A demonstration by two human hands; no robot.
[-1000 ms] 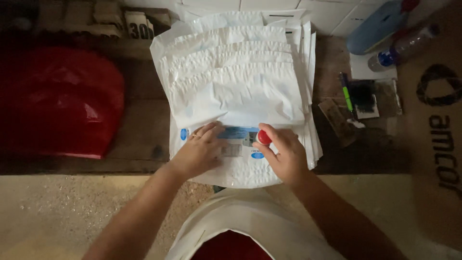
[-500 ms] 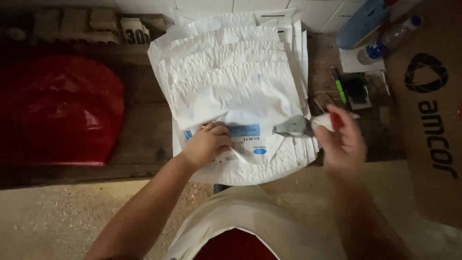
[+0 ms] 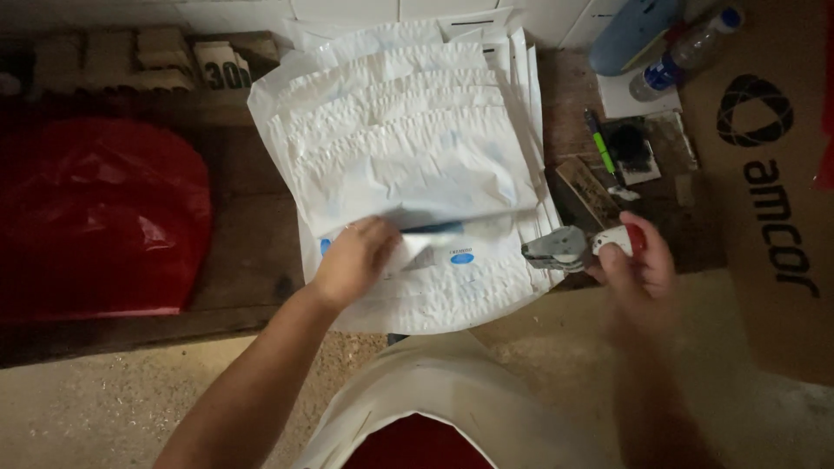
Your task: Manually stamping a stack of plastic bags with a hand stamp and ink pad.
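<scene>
Carried off the bags to their right edge since the earlier frame: stapler, gripped in curled fingers of right hand. Laid flat on top bag of the stack on a wooden bench: left hand, fingers pinching its folded flap. At left, red plastic bag; at right, cardboard box.

Pretty dim spot: dark wooden worktop against a white tiled wall, gritty pale concrete floor below.
</scene>
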